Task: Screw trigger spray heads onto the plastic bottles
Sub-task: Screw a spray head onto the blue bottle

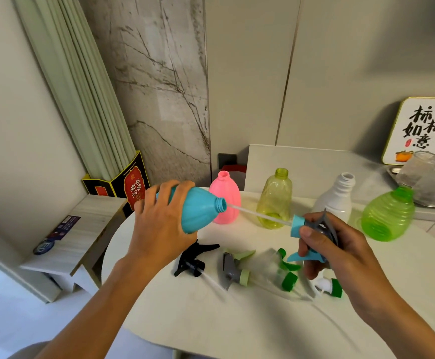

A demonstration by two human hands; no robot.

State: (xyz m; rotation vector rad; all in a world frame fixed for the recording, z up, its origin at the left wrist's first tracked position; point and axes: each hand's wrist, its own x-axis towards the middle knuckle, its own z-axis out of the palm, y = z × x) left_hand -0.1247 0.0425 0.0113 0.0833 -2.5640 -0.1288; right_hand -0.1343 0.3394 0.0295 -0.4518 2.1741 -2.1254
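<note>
My left hand (159,216) grips a blue bottle (201,211), tilted on its side above the table with its open neck pointing right. My right hand (333,250) holds a grey and blue trigger spray head (312,229). Its clear dip tube (258,215) reaches left, with the tip at the bottle's mouth. The blue screw collar is still well apart from the neck. On the round white table (237,327) lie a black spray head (193,257), a grey and pale green one (234,270), and green ones (289,275).
Open bottles stand at the table's back: pink (224,200), yellow-green (274,200), white (336,198) and a round green one (387,216). A low wooden stool (81,244) sits left of the table. A framed sign (421,130) and a metal tray are at the right.
</note>
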